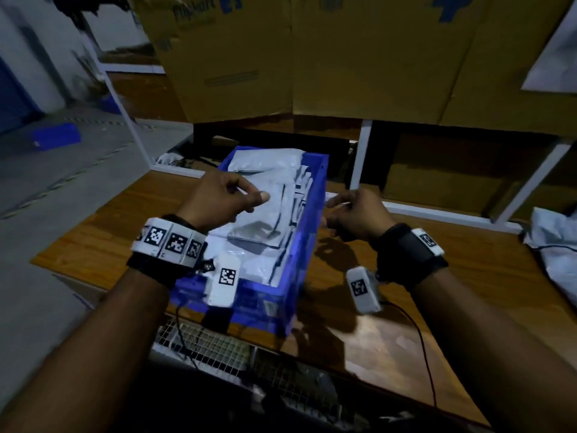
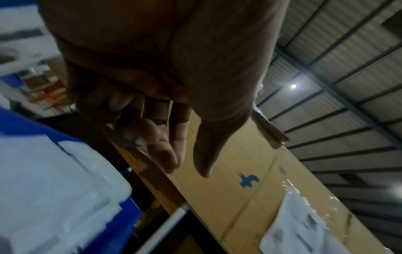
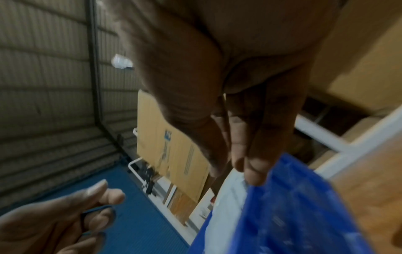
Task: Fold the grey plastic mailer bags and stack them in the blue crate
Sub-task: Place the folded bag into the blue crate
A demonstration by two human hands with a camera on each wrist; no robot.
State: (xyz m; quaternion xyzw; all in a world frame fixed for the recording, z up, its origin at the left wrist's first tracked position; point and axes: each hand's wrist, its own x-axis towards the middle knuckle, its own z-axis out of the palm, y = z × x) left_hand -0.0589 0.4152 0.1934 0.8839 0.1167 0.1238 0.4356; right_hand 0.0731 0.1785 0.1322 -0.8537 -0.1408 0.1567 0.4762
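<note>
Head view: blue crate [image 1: 307, 220] sits on the wooden surface [image 1: 437, 276], long axis running away from the person, slightly angled. Grey mailer bags [image 1: 265, 210] lie flat inside, stacked, filling it nearly to the rim; top bag's long side runs along the crate. Left hand [image 1: 218, 198] hovers over the near-middle of the stack, fingers loosely curled, thumb out, holding nothing; contact with the top bag cannot be told. Right hand [image 1: 356, 210] is just outside the crate's right wall, above the surface, fingers relaxed and pointing left toward the crate, empty. More loose bags [image 1: 552, 245] at the right edge of the surface. Cardboard boxes [image 1: 312, 57] behind.

Left wrist view: left hand [image 2: 161, 96] fingers loosely bent, thumb straight, nothing in the grip. Bags [image 2: 54, 180] and blue crate edge [image 2: 121, 221] below left, blurred. Cardboard box [image 2: 239, 189] beyond.

Right wrist view: right hand [image 3: 239, 106] fingers straight and together, tips just at the crate's rim [image 3: 293, 197]; touch not clear. Bags [image 3: 226, 202] inside, left of the wall. Left hand [image 3: 56, 220] lower left, fingers half-curled, empty.
</note>
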